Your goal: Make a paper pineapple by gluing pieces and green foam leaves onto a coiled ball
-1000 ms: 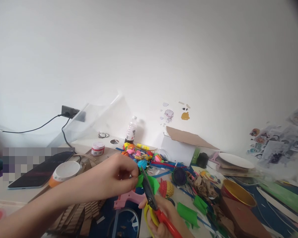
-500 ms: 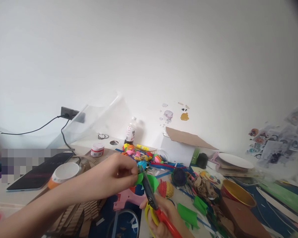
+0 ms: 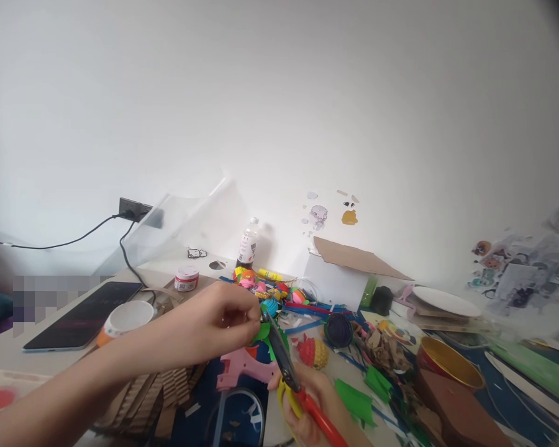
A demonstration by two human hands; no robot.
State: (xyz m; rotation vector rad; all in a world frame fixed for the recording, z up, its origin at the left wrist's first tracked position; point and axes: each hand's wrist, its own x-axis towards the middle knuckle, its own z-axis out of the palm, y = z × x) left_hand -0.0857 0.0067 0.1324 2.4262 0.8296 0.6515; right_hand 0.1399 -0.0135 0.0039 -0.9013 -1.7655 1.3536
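Observation:
My left hand [image 3: 230, 316] pinches a piece of green paper [image 3: 262, 332] between thumb and fingertips, near the middle of the view. My right hand [image 3: 314, 403] is wrapped around the red and yellow handles of a pair of scissors [image 3: 282, 354]. Their dark blades point up and away, with the tips at the green paper close to my left fingertips. Beneath my hands lies a pink plastic piece [image 3: 245, 367]. A red and yellow ridged paper ball [image 3: 313, 352] sits just beyond the scissors. More cut green paper [image 3: 354, 400] lies to the right of my right hand.
A tablet [image 3: 81, 316], a white and orange tape roll [image 3: 129, 320] and corrugated cardboard [image 3: 140, 397] lie at left. A bottle [image 3: 248, 243] stands by the wall behind colourful paper balls. At right are crumpled brown paper [image 3: 386, 347], a gold-lined bowl [image 3: 451, 362] and a brown box [image 3: 461, 403].
The whole view has shifted slightly, so things sit a little further right. The green paper at the blades looks narrower on the right side. Both hands keep their grips.

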